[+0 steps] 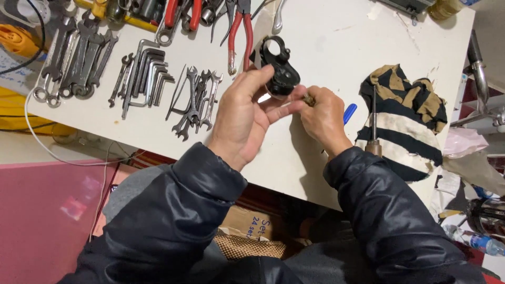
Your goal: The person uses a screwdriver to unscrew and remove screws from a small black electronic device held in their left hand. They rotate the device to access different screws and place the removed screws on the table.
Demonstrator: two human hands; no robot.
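My left hand (246, 113) grips a black metal clamp-like part (280, 66) with a round ring at its top, holding it just above the white table (326, 37). My right hand (323, 117) presses against the part's lower right side, fingers pinched on something small and brownish (309, 99); what it is cannot be made out. A blue handle tip (350, 112) shows just behind my right hand. Both arms wear dark puffy sleeves.
Spanners (194, 102), hex keys (150, 73) and larger wrenches (73, 58) lie in rows at the left. Red-handled pliers (239, 34) lie at the top. A striped rag (407, 118) with a screwdriver (373, 123) on it lies at the right. A cardboard box (252, 226) sits under the table.
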